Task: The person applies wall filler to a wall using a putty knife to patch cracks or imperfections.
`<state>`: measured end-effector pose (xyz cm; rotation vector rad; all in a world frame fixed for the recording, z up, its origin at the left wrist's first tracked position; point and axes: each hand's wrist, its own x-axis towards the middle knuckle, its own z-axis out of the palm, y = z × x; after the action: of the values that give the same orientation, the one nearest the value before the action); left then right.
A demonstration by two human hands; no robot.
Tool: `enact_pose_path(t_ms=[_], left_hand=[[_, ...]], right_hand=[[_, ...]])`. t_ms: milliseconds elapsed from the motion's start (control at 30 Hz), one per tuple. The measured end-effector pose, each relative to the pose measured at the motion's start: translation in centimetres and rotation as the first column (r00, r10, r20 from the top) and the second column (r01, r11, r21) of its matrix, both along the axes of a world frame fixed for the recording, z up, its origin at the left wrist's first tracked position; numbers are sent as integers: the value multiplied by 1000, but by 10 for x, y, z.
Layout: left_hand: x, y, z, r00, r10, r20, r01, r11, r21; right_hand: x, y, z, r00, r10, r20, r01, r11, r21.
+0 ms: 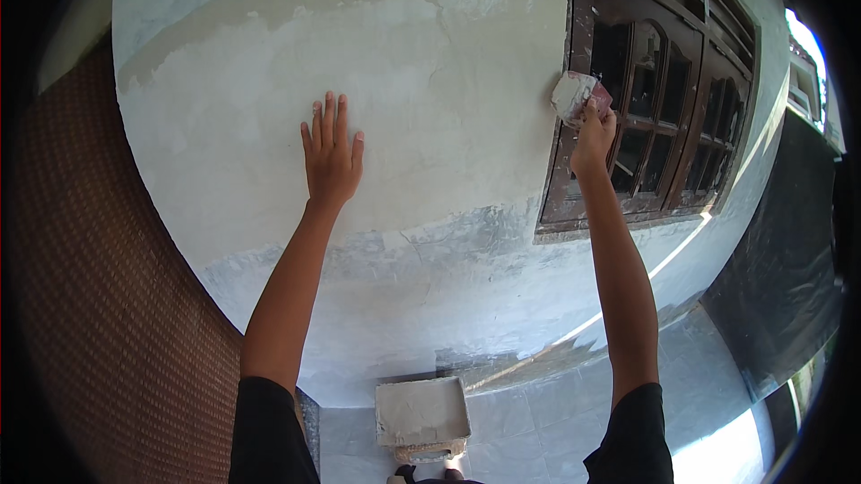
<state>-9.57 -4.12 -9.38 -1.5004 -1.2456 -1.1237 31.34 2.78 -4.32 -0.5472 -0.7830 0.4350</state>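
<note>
My left hand (333,159) is open, its fingers spread and its palm toward the pale plastered wall (404,152); it seems to rest on the surface. In my right hand (594,136) is a small reddish putty scraper (603,100). Whitish putty (571,95) coats much of its blade. The scraper is at the left edge of the dark brown window frame (556,188), where wall and wood meet. Whether the blade touches the wall cannot be made out. Lighter and darker patches of filler cover the wall.
A putty-smeared rectangular tray (421,444) rests on a stool-like support near my feet, at the wall's base. Grey tiles (511,417) pave the floor. A brown woven screen (117,287) stands at the left. Dark sheeting (780,260) hangs at the right, beyond the glazed window shutters (646,98).
</note>
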Motion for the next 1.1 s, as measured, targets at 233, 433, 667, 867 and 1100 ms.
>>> enact_pose_path(t_ms=[233,433,667,867,1100], left_hand=[[5,-30,-39,998,-43,39,51,973,-226],[-17,-58,-81,974,-176,143,216,914,-344],[-45,-90,-145,925,-223,307,346,828,-441],[-83,-127,-241,864,-175,472,421,765,-487],[-110,-171,-375,801,-31,598,470,652,-595]], right_hand=[[-30,-17,-43,966,248,76,-246,969,-34],[-83,-64,-85,902,432,5,-427,893,-142],[-114,-84,-163,866,498,44,-460,829,-318],[-165,-121,-263,800,600,-12,-525,691,-497],[-192,-177,-397,759,641,-118,-517,482,-707]])
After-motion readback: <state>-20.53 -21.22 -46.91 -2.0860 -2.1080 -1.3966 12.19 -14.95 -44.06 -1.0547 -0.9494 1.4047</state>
